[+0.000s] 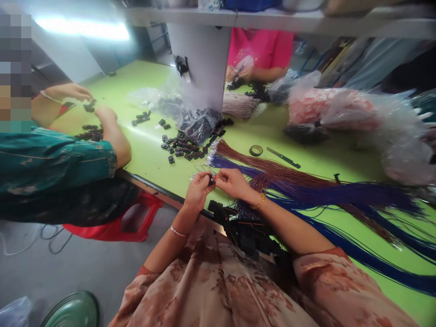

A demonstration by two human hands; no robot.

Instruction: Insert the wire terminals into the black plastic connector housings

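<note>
Between my two hands is a small black connector housing (211, 180), partly covered by fingers. My left hand (197, 190) pinches it from the left side. From the right, the closed fingertips of my right hand (233, 182) meet it; a wire in them is too small to make out. Loose black connector housings (184, 146) lie in a pile just beyond my hands. Bundles of brown wires (272, 168) and blue-purple wires (306, 195) with silvery ends stretch away to the right. A heap of black parts with wires (245, 227) lies at the table edge under my right forearm.
A roll of black tape (256, 150) and a dark flat blade-like tool (283, 157) lie behind the wires. A grey post (200, 68) rises from the green table (143, 156). Plastic bags of parts (334, 106) stand at the back. Co-workers sit left and opposite.
</note>
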